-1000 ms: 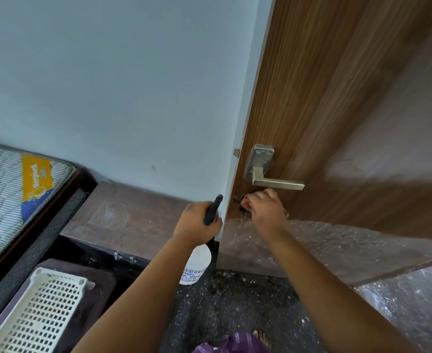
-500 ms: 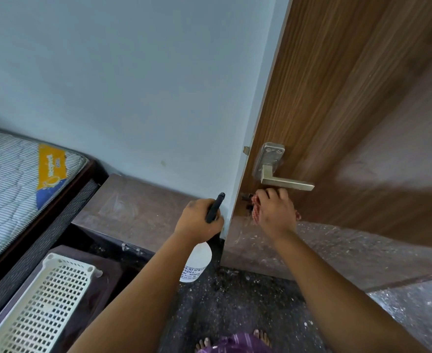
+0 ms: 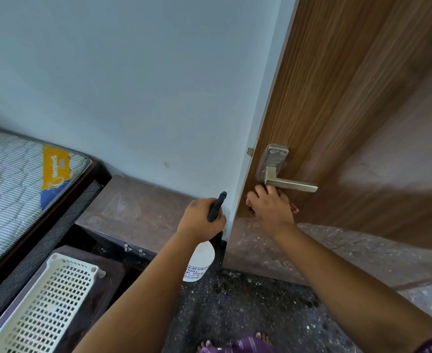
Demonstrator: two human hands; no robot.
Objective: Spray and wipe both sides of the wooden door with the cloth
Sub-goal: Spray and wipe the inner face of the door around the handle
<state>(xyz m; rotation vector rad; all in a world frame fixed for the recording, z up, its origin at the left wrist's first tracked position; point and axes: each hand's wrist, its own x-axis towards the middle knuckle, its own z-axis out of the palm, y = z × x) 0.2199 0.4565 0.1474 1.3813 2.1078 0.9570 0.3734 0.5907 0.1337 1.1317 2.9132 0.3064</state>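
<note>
The wooden door (image 3: 342, 103) fills the right side, with a metal lever handle (image 3: 283, 178) near its left edge. My right hand (image 3: 271, 208) presses a reddish cloth (image 3: 294, 207) against the door just below the handle; the hand hides most of the cloth. Left of the door's edge, my left hand (image 3: 201, 219) grips a white spray bottle (image 3: 199, 262) by its black trigger head (image 3: 217, 206), the bottle hanging down. The door's lower part (image 3: 337, 253) looks dusty and streaked.
A pale blue wall (image 3: 138, 85) meets the door's edge. A low brown box (image 3: 136, 210) stands by the wall. A striped mattress on a dark bed frame (image 3: 13, 179) lies at left, a white perforated plastic tray (image 3: 46, 307) at lower left. The floor (image 3: 248, 309) is dark and speckled.
My right hand has slid with the cloth up along the door to just under the handle. The left hand keeps the bottle in the same spot. My view has shifted a little.
</note>
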